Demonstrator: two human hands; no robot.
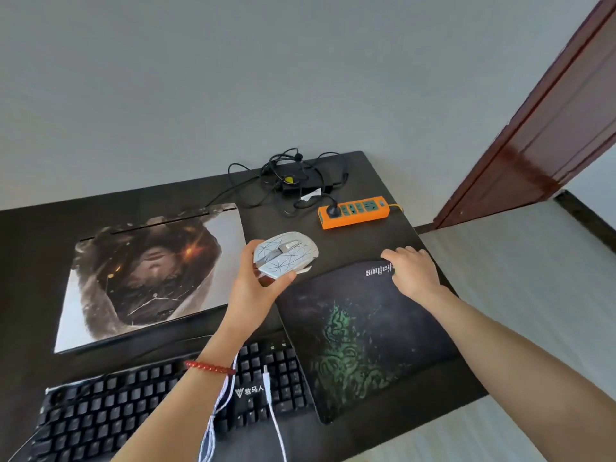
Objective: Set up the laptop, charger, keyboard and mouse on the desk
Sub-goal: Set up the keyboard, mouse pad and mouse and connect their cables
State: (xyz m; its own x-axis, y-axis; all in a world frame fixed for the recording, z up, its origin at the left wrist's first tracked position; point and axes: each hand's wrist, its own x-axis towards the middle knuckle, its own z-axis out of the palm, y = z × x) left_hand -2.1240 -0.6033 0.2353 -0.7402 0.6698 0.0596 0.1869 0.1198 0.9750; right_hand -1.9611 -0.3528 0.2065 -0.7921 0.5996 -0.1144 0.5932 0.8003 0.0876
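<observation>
Your left hand holds the white mouse above the dark bench, fingers clamped around it, its white cable trailing over the black keyboard at the near edge. Your right hand rests flat, fingers spread, on the far corner of the mouse pad. The closed laptop lies to the left. Behind it, the charger sits in tangled cord beside an orange power strip. A grey wall backs the bench; a red-brown door stands right.
</observation>
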